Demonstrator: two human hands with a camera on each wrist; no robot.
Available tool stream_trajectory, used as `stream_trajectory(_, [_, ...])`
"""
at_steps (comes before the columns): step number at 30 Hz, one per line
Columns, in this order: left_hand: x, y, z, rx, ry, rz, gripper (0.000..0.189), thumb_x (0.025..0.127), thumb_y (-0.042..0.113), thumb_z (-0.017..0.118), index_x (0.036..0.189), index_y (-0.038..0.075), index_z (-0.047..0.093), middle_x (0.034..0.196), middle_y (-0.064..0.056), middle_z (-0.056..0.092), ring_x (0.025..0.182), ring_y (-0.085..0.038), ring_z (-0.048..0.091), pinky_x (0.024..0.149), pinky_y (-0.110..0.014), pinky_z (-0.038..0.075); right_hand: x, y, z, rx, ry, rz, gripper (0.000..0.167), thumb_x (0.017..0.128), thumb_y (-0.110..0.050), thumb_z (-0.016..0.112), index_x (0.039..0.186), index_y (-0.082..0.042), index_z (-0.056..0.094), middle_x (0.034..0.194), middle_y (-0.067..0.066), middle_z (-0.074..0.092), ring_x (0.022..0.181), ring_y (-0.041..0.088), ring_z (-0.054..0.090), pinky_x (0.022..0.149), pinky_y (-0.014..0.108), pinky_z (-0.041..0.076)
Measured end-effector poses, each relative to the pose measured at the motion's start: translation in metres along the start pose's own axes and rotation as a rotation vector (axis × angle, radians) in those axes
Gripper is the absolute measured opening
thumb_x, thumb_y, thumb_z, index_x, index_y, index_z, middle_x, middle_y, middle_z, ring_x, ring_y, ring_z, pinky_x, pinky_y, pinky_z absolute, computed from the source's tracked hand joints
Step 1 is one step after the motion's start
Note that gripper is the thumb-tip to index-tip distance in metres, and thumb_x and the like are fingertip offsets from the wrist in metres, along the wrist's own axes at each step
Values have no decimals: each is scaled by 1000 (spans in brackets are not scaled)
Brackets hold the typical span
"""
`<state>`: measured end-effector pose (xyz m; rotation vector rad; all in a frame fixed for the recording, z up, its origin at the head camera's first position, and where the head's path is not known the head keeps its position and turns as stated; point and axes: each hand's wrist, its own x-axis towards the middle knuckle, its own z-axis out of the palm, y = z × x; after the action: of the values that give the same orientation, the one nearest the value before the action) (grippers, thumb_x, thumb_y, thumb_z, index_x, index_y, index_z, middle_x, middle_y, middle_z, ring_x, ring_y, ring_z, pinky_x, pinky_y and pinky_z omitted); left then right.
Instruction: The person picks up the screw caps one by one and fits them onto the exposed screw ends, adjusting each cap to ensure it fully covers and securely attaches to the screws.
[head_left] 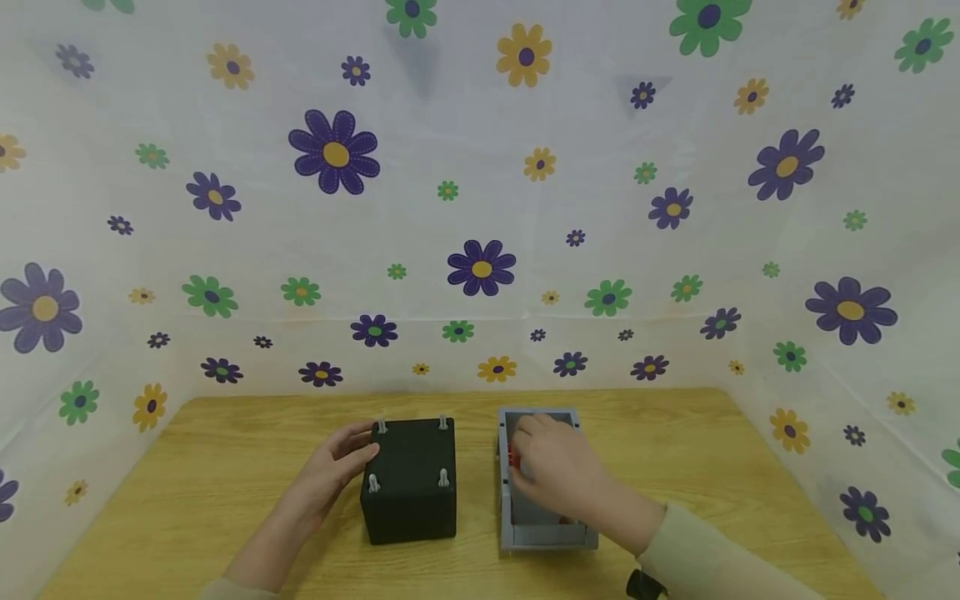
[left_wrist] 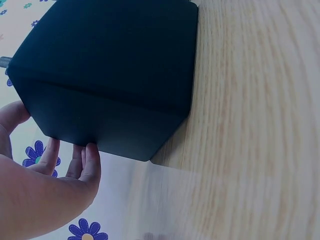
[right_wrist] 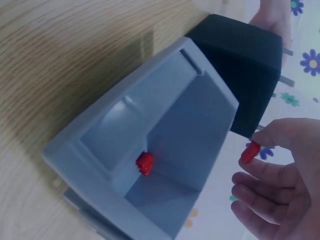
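Note:
A black block (head_left: pixel 412 467) with several upright metal bolts on its top stands on the table. My left hand (head_left: pixel 333 467) rests against its left side, the thumb at the top edge. In the left wrist view, the fingertips of that hand (left_wrist: pixel 55 185) touch the block's edge. My right hand (head_left: pixel 555 462) is over a grey bin (head_left: pixel 547 537) to the right of the block. Thumb and index finger of that hand (right_wrist: pixel 290 185) pinch a small red piece (right_wrist: pixel 250 152). Another red piece (right_wrist: pixel 145 163) lies inside the bin.
The wooden table (head_left: pixel 667 467) is bounded at the back and sides by a flower-patterned sheet (head_left: pixel 480 208). A gap of table separates block and bin. A black wrist device (head_left: pixel 645 583) hangs below the right sleeve.

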<state>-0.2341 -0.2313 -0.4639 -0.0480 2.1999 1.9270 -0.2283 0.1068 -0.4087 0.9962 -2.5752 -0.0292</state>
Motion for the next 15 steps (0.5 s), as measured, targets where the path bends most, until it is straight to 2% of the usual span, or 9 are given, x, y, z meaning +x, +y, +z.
stream_trajectory(9, [-1, 1, 0, -1, -2, 3, 62, 109, 22, 60, 162, 2, 35, 163, -24, 41, 131, -15, 56, 97, -12, 48, 5, -7, -13, 43, -47, -25, 21, 92, -28, 81, 82, -16, 67, 88, -4, 65, 78, 10, 55, 66, 21, 51])
stream_trajectory(15, [-1, 1, 0, 0, -4, 3, 62, 109, 23, 60, 162, 2, 35, 163, -24, 41, 129, -13, 56, 97, -12, 48, 9, -12, -15, 52, -47, -52, 19, 94, -30, 79, 87, -15, 70, 91, -4, 67, 83, 11, 59, 71, 22, 55])
